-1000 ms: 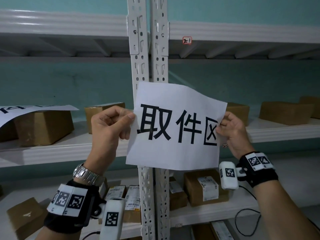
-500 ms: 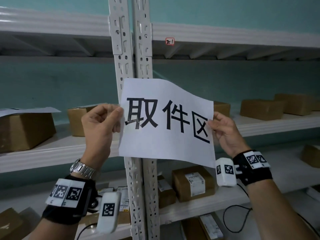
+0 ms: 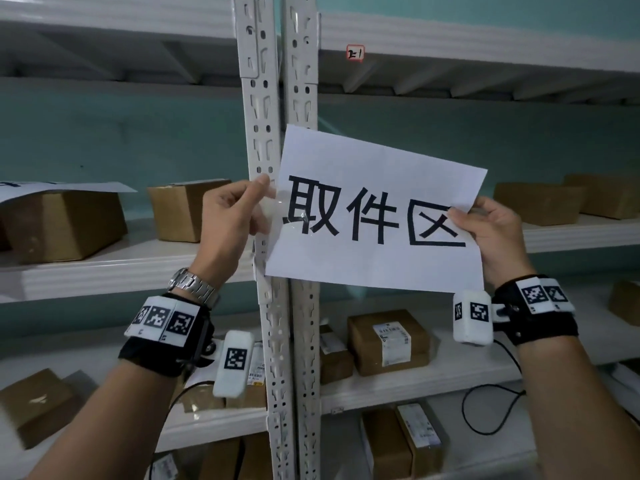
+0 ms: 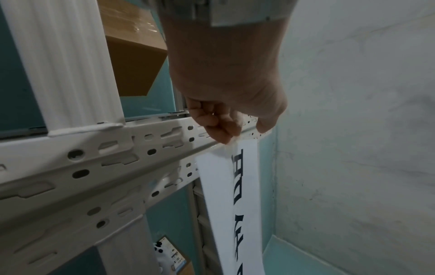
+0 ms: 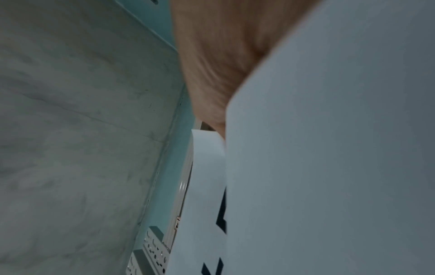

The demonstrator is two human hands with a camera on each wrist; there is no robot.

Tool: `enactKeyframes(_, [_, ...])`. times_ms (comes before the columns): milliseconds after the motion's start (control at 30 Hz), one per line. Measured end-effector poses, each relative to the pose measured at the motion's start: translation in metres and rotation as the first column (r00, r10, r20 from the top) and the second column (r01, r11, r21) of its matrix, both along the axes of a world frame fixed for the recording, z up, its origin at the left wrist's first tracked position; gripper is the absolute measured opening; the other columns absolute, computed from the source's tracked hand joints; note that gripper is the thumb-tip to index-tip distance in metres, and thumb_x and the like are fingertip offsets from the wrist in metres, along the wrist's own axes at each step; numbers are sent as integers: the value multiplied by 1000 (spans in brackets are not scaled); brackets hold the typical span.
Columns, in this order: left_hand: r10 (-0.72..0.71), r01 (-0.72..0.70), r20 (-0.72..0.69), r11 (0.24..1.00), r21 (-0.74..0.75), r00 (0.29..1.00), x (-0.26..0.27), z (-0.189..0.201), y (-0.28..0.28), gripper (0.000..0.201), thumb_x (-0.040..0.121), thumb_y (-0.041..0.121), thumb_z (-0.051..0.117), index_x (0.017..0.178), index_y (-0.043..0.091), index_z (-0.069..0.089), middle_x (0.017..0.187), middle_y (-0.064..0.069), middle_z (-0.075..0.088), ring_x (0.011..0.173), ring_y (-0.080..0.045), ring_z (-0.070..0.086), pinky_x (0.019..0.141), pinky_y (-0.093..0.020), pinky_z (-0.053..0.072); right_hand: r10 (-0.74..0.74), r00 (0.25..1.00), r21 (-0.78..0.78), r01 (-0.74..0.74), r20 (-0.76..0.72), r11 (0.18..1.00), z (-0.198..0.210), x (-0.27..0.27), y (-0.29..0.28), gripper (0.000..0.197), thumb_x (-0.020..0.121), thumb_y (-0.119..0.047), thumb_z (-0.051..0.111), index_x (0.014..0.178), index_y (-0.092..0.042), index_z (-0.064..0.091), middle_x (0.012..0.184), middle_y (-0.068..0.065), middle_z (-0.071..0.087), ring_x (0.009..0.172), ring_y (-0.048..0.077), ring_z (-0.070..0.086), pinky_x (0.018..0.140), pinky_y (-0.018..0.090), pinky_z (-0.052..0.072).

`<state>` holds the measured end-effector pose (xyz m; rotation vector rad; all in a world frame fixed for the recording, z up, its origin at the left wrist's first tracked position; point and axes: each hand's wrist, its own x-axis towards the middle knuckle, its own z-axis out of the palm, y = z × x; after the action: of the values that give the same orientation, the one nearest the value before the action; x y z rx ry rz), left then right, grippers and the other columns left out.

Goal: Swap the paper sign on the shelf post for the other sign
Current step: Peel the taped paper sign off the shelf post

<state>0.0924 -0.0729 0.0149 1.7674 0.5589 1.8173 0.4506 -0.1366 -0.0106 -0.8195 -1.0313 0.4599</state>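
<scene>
A white paper sign (image 3: 377, 216) with large black characters hangs tilted in front of the twin white perforated shelf posts (image 3: 263, 116). My left hand (image 3: 258, 197) pinches a strip of clear tape (image 3: 277, 202) stuck to the sign's left edge, level with the left post. At the sign's right edge, my right hand (image 3: 462, 216) pinches the paper. The left wrist view shows my left fingers (image 4: 221, 134) at the post (image 4: 117, 158) with the sign (image 4: 244, 204) hanging below. The other sign (image 3: 52, 190) lies flat on a cardboard box at far left.
Cardboard boxes (image 3: 180, 209) stand on the middle shelf (image 3: 121, 268) on both sides of the posts. Labelled parcels (image 3: 388, 341) sit on the lower shelf, with a black cable (image 3: 491, 410) looping off its front edge. A teal wall is behind.
The sign has shifted right relative to the posts: it covered both before, and now its left edge sits at them. Clear tape now shows stretched between my left fingers and the sign.
</scene>
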Motion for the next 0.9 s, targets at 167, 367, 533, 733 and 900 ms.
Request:
enactKeyframes(167, [-9, 9, 3, 1000, -28, 1000, 7, 3, 0, 11, 89, 14, 75, 81, 9, 71, 71, 2, 70, 47, -8, 52, 49, -20, 46, 63, 998, -55, -65, -29, 996, -3, -4, -6, 25, 87, -22, 76, 105, -5, 72, 110, 19, 75, 96, 34, 73, 85, 49, 60])
enactKeyframes(367, [6, -7, -34, 999, -41, 999, 10, 0, 1, 22, 93, 22, 72, 80, 5, 73, 58, 1, 66, 43, -10, 55, 50, -20, 47, 55, 998, -136, -52, 22, 989, -8, -7, -11, 27, 83, -7, 77, 108, 3, 71, 102, 13, 78, 88, 28, 77, 77, 43, 63])
enactKeyframes(533, [122, -125, -48, 989, -81, 991, 8, -1, 4, 50, 98, 43, 61, 75, 0, 72, 52, -1, 66, 37, -9, 56, 49, -11, 45, -41, 998, -187, 50, 55, 981, -7, 4, -17, 19, 81, -8, 79, 99, -3, 75, 96, 8, 79, 80, 21, 77, 64, 29, 61])
enactKeyframes(733, [187, -148, 148, 959, -243, 971, -20, 4, 22, 48, 94, 47, 63, 73, 4, 71, 46, -1, 61, 41, -15, 58, 48, -27, 50, -204, 973, -205, 179, -107, 962, -3, 27, -18, 24, 78, -15, 84, 100, -12, 77, 97, -3, 79, 85, 12, 76, 70, 26, 58])
enactKeyframes(900, [247, -205, 138, 942, -266, 959, -45, -2, 30, 44, 97, 45, 59, 71, 9, 67, 45, 6, 60, 42, -12, 52, 49, -26, 47, -263, 861, -213, 185, -436, 959, 5, 38, 0, 36, 63, -17, 91, 94, -10, 73, 91, -3, 76, 68, 11, 71, 55, 19, 52])
